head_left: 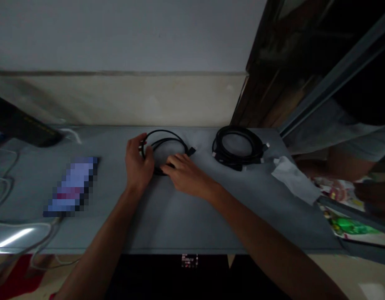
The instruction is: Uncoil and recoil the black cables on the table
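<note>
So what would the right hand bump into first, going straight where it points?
The right hand would likely meet the looped black cable first, as it is touching that; beyond it seems to be the left hand, though depth is unclear.

A grey table [186, 225] is backed by a wall, whose pale grey upper part [123, 33] is divided by a thin dark line [117, 73] from the beige band [148, 100] directly behind the table. Beyond the table's far right corner, a dark brown surface [267, 96] is flanked by a slanting grey bar [336, 73]. Pale floor [339, 266] is glimpsed past the table's near edge. The room is dimly lit; a bright streak [14, 237] is reflected at the table's near left corner.
</note>
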Tool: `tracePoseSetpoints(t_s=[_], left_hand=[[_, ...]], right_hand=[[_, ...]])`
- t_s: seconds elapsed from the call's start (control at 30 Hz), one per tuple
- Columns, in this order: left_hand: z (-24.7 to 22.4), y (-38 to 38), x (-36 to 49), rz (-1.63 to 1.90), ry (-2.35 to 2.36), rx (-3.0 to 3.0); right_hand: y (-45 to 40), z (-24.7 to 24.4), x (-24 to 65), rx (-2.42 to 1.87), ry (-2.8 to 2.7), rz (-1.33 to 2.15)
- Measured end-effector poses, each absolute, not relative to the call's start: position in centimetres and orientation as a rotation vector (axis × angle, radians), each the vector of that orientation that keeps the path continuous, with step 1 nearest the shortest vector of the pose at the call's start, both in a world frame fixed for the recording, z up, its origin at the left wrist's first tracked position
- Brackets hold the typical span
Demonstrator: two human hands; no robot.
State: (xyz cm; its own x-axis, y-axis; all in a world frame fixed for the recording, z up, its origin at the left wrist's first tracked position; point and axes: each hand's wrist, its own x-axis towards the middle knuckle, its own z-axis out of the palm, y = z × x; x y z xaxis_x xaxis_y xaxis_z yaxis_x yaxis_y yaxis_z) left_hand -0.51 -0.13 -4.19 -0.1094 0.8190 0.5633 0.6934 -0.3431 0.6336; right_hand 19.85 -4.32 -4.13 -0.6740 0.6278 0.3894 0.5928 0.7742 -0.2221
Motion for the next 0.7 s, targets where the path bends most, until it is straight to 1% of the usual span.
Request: tracePoseSetpoints(t_s=[0.13, 0.4, 0.53, 0.7], left_hand=[[-4.7, 0.3, -1.1, 1.307, 1.777, 2.08], [-5.0, 0.6, -1.7, 1.144, 1.802, 2.131], [-4.9, 0.6, -1.8, 1.136, 1.818, 2.117], [-5.2, 1.0, -2.7, 1.204, 1.937, 2.03]], right_hand=[[-4.3, -4.1, 19.8, -0.91, -2.494, 0.127], [-4.3, -4.3, 19.9, -0.866, -2.498, 0.091], [-4.5, -3.9, 20.0, -0.899, -2.473, 0.071], [-4.3, -3.7, 20.1, -1.016, -2.367, 0.124]])
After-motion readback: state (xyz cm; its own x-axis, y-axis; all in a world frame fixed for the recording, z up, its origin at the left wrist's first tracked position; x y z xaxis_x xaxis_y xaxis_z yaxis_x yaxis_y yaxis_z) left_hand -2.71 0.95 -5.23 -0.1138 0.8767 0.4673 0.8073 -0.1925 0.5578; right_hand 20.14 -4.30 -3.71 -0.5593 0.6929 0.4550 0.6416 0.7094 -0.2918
